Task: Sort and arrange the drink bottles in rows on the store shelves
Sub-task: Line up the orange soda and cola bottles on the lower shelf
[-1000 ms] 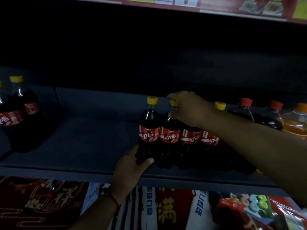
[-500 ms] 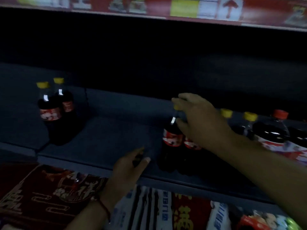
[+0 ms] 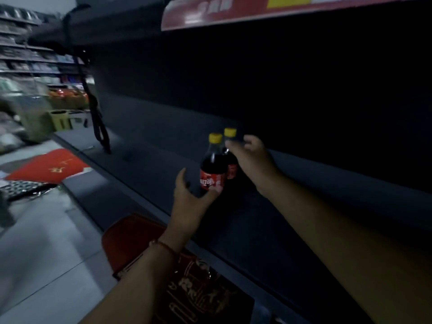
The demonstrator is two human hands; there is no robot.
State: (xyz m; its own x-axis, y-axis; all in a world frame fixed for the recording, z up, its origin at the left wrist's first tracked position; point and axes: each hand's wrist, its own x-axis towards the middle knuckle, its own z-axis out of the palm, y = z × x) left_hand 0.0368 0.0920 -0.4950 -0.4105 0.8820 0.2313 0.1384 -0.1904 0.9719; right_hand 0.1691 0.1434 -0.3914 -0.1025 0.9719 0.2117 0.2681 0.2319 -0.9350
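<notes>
two cola bottles stand upright on the dark shelf (image 3: 268, 218) near the centre of the frame, touching side by side. the front bottle (image 3: 213, 170), yellow cap and red label, sits nearer the shelf edge; the rear bottle (image 3: 231, 168) stands just behind and to its right, partly hidden.

the left hand (image 3: 190, 202) comes up from the lower centre. its grip is half-curled around the base of the front bottle, thumb on the right side and fingers on the left; judged to be steadying the base so the bottle can be slid without tipping. whether it grasps firmly or only cups the bottle cannot be told.

the right hand (image 3: 251, 157) reaches in from the lower right. its fingers are curled at the neck of the rear bottle, just below the cap, apparently pinching it to guide the top.

the shelf stretch to the left of the pair carries no bottles. judgement: this pair begins a row, and more bottles are needed.

a red price strip (image 3: 233, 12) runs along the upper frame. red packaging (image 3: 198, 293) lies on the tier below.
</notes>
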